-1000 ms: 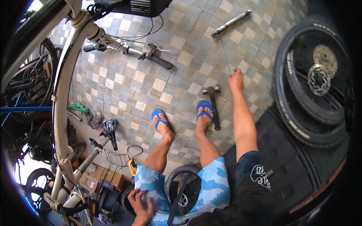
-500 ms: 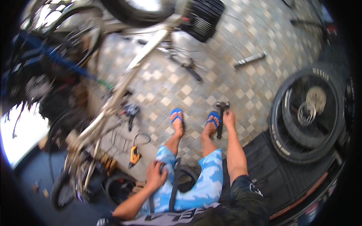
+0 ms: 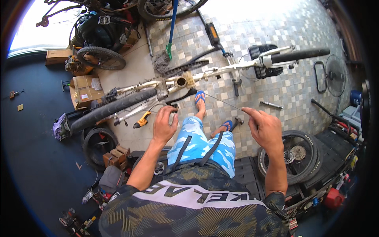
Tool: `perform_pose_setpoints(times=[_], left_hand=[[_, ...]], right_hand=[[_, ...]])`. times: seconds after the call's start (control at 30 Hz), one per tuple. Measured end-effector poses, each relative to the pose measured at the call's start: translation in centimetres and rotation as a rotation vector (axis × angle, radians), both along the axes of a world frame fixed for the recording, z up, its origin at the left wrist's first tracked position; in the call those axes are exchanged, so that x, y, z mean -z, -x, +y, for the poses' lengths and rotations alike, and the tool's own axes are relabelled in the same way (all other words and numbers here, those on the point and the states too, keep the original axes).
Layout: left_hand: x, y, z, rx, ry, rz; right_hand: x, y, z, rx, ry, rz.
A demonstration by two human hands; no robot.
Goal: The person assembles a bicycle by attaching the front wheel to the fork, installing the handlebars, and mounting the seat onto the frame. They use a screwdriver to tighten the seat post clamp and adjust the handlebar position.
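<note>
My right hand (image 3: 265,128) pinches the end of a thin, straight, dark rod (image 3: 223,101). The rod slants up and left, its far end close to the crank arm (image 3: 183,96) of a pale bicycle frame (image 3: 213,72). My left hand (image 3: 162,127) is raised below that frame, its fingers curled in. A small black thing (image 3: 175,107) shows at its fingertips; what it is, I cannot make out. The hammer (image 3: 237,121) lies on the tiles beside my right foot, touched by neither hand. Left of my left hand lies a yellow-and-black tool (image 3: 142,120).
The frame's rear tyre (image 3: 114,108) reaches left and its front tyre (image 3: 302,55) right. Loose wheels (image 3: 290,158) rest on a black surface at right. A cardboard box (image 3: 85,90), a mop (image 3: 162,61) and a silver tube-like tool (image 3: 271,105) are on the floor around.
My right hand has left the hammer and now holds up the thin rod. My left hand has lifted from my thigh. The view has shifted, bringing the bicycle frame across in front.
</note>
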State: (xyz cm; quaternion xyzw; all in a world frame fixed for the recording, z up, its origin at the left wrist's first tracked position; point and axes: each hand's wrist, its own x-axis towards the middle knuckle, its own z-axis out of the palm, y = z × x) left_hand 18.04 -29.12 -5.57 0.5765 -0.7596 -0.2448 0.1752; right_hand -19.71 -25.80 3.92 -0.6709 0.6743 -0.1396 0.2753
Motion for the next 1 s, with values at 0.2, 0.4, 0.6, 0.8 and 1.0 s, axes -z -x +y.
perform_pose_setpoints(times=[0.2,0.4,0.6,0.8,1.0], left_hand=[[-2.0,-3.0,-1.6,-0.078,0.061,-0.131],[-2.0,-2.4,-2.8,-0.185,0.081,-0.349],[-1.0,-1.6,-3.1,-0.265,0.099,-0.552],[1.2,-1.8,-3.6,-0.332,0.06,-0.595],[1.5,-1.6,-3.6,-0.339,0.047,-0.599]], right_hand=[[-4.8,-5.1,-9.3,-0.33,0.1,0.262],[1.6,-10.5,-15.4,-0.508,-0.009,0.31],[8.2,-14.4,-18.1,-0.599,-0.042,0.167],[8.7,-15.8,-21.4,-0.682,-0.26,-0.016],[11.7,-10.8,-19.4,-0.555,-0.587,-0.807]])
